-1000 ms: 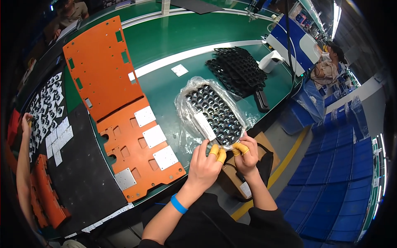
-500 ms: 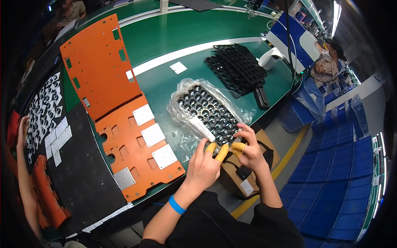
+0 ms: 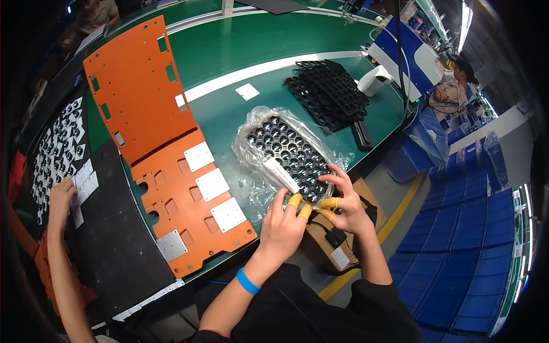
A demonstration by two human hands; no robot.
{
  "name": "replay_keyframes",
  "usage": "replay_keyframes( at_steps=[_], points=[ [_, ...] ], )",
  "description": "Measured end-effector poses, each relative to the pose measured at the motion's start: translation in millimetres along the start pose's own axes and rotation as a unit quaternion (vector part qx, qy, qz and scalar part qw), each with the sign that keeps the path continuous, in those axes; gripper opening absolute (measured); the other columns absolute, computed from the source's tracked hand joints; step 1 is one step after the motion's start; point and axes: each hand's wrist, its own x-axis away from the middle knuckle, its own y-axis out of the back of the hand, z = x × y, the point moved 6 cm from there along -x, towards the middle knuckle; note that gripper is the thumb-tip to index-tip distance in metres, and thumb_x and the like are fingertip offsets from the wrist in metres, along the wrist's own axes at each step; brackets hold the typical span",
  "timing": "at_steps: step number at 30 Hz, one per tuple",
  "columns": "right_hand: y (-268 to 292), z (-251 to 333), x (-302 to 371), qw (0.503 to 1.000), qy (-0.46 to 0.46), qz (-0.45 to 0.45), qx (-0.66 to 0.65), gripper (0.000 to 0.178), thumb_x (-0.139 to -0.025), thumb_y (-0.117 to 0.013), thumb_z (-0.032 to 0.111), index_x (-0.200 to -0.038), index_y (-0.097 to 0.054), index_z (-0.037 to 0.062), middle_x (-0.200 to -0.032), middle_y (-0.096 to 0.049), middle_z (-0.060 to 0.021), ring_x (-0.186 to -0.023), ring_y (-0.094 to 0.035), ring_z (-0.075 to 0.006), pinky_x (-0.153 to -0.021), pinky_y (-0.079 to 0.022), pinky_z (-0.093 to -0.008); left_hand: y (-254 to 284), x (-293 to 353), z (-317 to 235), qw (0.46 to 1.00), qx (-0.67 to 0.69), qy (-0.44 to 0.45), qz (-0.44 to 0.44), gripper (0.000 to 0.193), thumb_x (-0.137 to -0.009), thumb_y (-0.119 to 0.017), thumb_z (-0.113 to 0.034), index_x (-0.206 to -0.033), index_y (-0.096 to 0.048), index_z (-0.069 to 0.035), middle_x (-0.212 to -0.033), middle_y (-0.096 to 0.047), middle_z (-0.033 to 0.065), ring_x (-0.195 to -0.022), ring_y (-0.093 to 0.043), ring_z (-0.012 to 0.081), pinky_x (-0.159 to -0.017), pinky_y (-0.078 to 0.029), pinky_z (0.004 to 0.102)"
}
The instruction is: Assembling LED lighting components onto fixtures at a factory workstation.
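Your left hand (image 3: 282, 228) is at the near edge of a clear plastic bag (image 3: 247, 140), its fingers bunched close together, two of them in yellow finger covers (image 3: 305, 212); whether they pinch the film, you cannot tell from this view. Your right hand (image 3: 353, 217) is just beside it, fingers bent and spread over the near right corner, also with yellow covers on two fingers; its grip cannot be made out either. Inside the bag, in front of you at the edge of the green surface (image 3: 223, 117), lies a black tray (image 3: 289, 151) with rows of round, shiny dark pieces. A white strip (image 3: 280, 173) lies along the tray's left side, its lower end near your left fingertips. You wear a blue band (image 3: 247, 281) on your left wrist.

Beyond the bag, to the right, you have a pile of black lattice trays (image 3: 329, 94) and, next to it, a white device (image 3: 374, 81). On your left are two orange panels (image 3: 137, 97), the nearer one carrying white square plates (image 3: 212, 186) and a grey plate (image 3: 172, 246). Farther left, another person's hand (image 3: 62, 191) is over white pieces with black round parts (image 3: 57, 148).
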Motion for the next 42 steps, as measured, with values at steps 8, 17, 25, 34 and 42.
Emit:
replay_keyframes(
  at_steps=[8, 17, 25, 34, 42],
  points=[
    [1.2, 8.7, -6.1, 0.998, -0.032, 0.053, 0.017, 0.024, -0.067, -0.065, -0.008, -0.087, -0.068, 0.0052, -0.138, -0.051, -0.0158, -0.142, -0.029, -0.0447, -0.108, -0.035, -0.0535, 2.8, 1.0, -1.2, 0.999, 0.01, 0.021, -0.041, 0.029, -0.077, -0.072, -0.01, -0.103, -0.067, 0.002, -0.107, -0.058, 0.0196, -0.109, -0.055, 0.0392, -0.083, -0.051, 0.0446],
    [16.6, -29.7, -12.9, 0.946, -0.248, -0.193, 0.076, 0.034, -0.08, -0.075, 0.009, -0.109, -0.062, -0.0026, -0.085, -0.06, -0.0093, -0.069, -0.055, -0.0141, -0.061, -0.047, -0.0255, -11.5, -25.7, -6.7, 0.99, -0.122, 0.039, 0.049, 0.057, -0.088, -0.062, -0.036, -0.132, -0.055, -0.001, -0.144, -0.046, 0.0205, -0.143, -0.027, 0.0391, -0.117, -0.019, 0.0519],
    [18.3, -36.7, -10.7, 0.947, -0.238, -0.213, 0.021, 0.015, -0.085, -0.065, -0.002, -0.099, -0.066, -0.0079, -0.083, -0.063, -0.0108, -0.066, -0.06, -0.0126, -0.06, -0.049, -0.0252, -23.5, -25.2, -3.5, 0.99, -0.106, 0.047, 0.076, 0.057, -0.089, -0.061, -0.034, -0.134, -0.053, -0.001, -0.143, -0.046, 0.021, -0.14, -0.029, 0.0462, -0.115, -0.023, 0.0543],
    [22.8, -44.3, -0.2, 0.939, -0.253, -0.198, 0.12, 0.016, -0.081, -0.061, -0.007, -0.096, -0.066, -0.0064, -0.079, -0.061, -0.0145, -0.063, -0.06, -0.0188, -0.058, -0.049, -0.0298, -24.6, -24.8, -4.1, 0.987, -0.131, 0.048, 0.076, 0.056, -0.09, -0.06, -0.034, -0.135, -0.053, -0.002, -0.143, -0.046, 0.0206, -0.14, -0.029, 0.0473, -0.115, -0.023, 0.0549],
    [14.1, -40.3, 8.5, 0.953, -0.246, -0.151, 0.091, 0.028, -0.082, -0.063, -0.004, -0.11, -0.061, -0.0028, -0.099, -0.055, -0.0128, -0.071, -0.055, -0.0169, -0.062, -0.048, -0.0289, -19.4, -21.2, 0.1, 0.993, -0.081, 0.027, 0.086, 0.057, -0.089, -0.062, -0.031, -0.134, -0.052, 0.003, -0.142, -0.044, 0.0246, -0.14, -0.028, 0.0477, -0.116, -0.022, 0.0562]
  ],
)
